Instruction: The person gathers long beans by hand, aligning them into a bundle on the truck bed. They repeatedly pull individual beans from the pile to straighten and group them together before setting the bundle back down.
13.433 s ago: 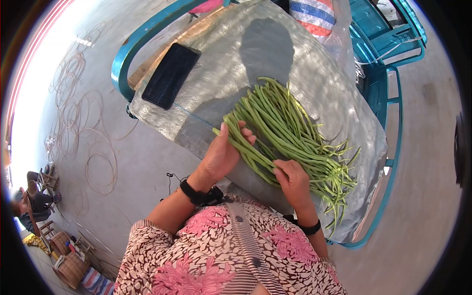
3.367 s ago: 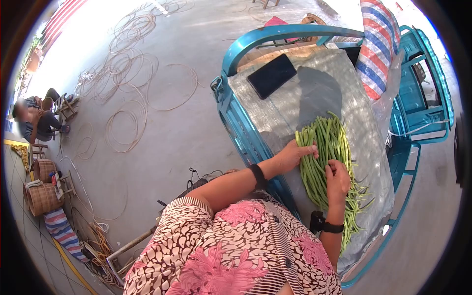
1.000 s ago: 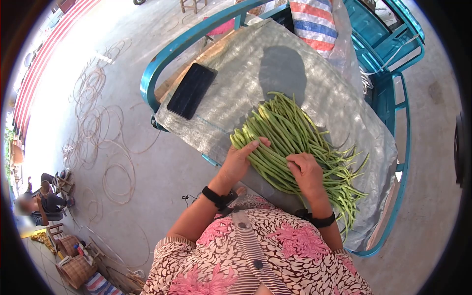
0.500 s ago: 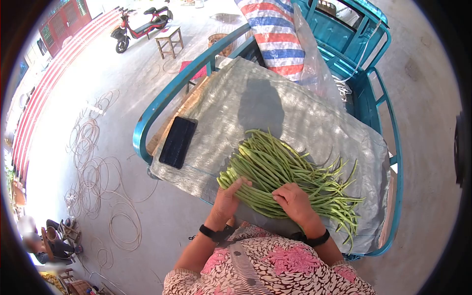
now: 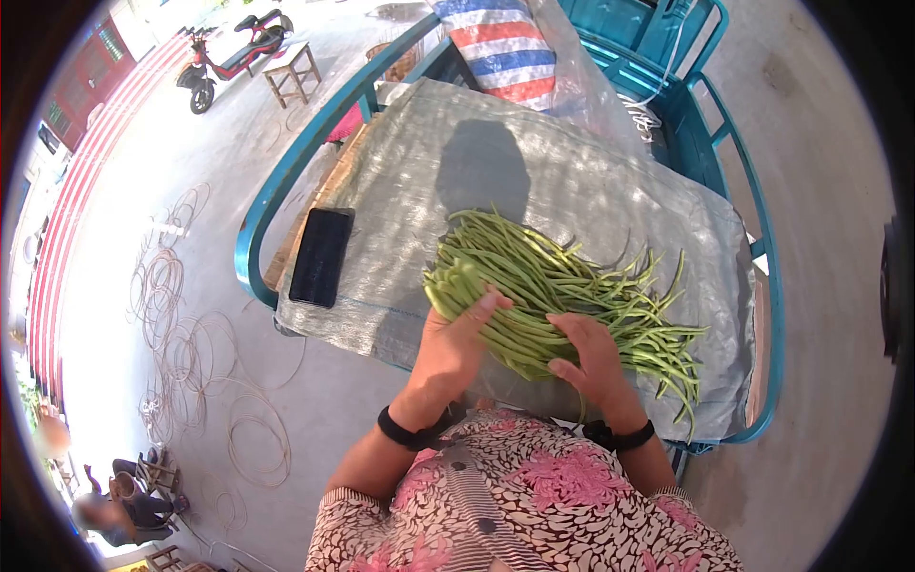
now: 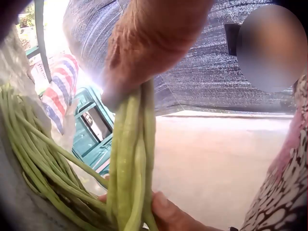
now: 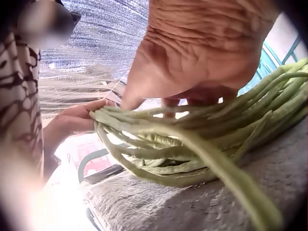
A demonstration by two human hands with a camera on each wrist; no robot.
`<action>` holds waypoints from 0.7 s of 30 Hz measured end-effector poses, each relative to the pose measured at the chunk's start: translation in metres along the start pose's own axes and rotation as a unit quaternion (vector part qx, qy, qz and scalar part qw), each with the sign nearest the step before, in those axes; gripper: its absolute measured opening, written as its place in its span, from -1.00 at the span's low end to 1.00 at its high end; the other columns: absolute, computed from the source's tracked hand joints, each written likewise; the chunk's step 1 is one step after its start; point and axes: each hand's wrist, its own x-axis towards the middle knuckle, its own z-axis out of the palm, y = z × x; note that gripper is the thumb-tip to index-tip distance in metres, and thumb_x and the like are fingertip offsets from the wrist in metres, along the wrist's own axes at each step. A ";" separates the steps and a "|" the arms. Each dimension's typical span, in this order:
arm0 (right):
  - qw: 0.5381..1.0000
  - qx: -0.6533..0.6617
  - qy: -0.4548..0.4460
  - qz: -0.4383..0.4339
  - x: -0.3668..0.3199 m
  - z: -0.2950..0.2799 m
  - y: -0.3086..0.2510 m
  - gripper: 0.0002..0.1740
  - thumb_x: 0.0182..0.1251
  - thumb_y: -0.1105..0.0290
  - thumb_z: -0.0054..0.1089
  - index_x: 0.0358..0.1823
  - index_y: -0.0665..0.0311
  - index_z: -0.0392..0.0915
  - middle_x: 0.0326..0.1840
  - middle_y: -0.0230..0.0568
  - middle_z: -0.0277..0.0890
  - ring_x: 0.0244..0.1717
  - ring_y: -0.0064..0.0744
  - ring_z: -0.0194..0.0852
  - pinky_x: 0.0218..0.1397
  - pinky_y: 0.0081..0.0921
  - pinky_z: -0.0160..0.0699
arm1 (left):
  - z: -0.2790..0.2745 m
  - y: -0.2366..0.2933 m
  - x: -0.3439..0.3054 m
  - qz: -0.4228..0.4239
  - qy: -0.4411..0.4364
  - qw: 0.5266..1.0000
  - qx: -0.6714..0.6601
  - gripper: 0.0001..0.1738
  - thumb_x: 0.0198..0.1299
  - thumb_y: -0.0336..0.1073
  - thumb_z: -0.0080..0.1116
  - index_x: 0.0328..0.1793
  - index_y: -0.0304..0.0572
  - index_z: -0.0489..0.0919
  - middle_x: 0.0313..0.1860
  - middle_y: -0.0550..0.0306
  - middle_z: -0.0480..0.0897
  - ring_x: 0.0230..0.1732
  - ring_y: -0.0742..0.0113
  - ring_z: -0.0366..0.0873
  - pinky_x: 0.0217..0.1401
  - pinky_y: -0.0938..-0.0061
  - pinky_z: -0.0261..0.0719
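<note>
A heap of long green beans [image 5: 572, 281] lies on a grey woven sheet [image 5: 391, 162] in the head view. My left hand [image 5: 450, 351] grips a bundle near its stem ends. Between thumb and palm, the left wrist view shows these thick pods [image 6: 127, 163] hanging down from my left hand [image 6: 149, 41]. My right hand [image 5: 596, 360] straddles the same bundle farther along, thumb apart from the fingers. From the right wrist, my right hand [image 7: 202, 62] arches over the pods [image 7: 183, 137], its thumb on the near side and its fingers partly hidden behind them.
A black phone [image 5: 321, 257] lies on the sheet's left. A blue metal rail [image 5: 272, 191] edges the cart, and a striped bag [image 5: 505, 57] stands behind. Coiled strips [image 5: 176, 315] cover floor at left, near a seated person [image 5: 133, 515]. A stool [image 5: 288, 71] stands beyond.
The right hand's fingers have spread from a pinch to lie around the bundle. The left hand has shifted up slightly in view, with stem ends raised. The head view has swung between frames.
</note>
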 end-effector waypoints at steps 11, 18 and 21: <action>0.996 -0.043 0.052 0.066 0.047 0.034 -0.005 -0.80 0.16 0.28 0.39 -0.20 0.13 0.66 -0.26 -0.33 0.61 -0.16 -0.19 0.56 -0.15 -0.27 0.56 | -0.078 -0.044 -0.009 -0.069 0.221 0.964 -0.133 -0.86 0.30 -0.45 0.23 -0.07 -0.29 0.54 -0.14 0.04 0.65 -0.02 0.18 0.63 0.17 0.23 0.62; 0.995 -0.070 0.060 0.025 0.065 0.053 -0.003 -0.89 0.12 0.40 0.34 -0.32 0.14 0.61 -0.34 -0.32 0.59 -0.25 -0.20 0.54 -0.22 -0.25 0.55 | -0.085 -0.050 -0.013 -0.083 0.229 0.958 -0.150 -0.83 0.31 -0.47 0.20 -0.02 -0.36 0.52 -0.07 -0.01 0.62 0.02 0.12 0.61 0.18 0.22 0.62; 0.989 0.024 0.007 0.148 0.060 0.044 -0.019 -0.92 0.13 0.38 0.26 -0.34 0.15 0.59 -0.35 -0.29 0.60 -0.33 -0.16 0.58 -0.25 -0.21 0.55 | -0.083 -0.050 -0.014 -0.075 0.238 0.956 -0.156 -0.82 0.32 -0.48 0.18 -0.01 -0.40 0.52 -0.06 -0.03 0.61 0.03 0.10 0.61 0.18 0.21 0.62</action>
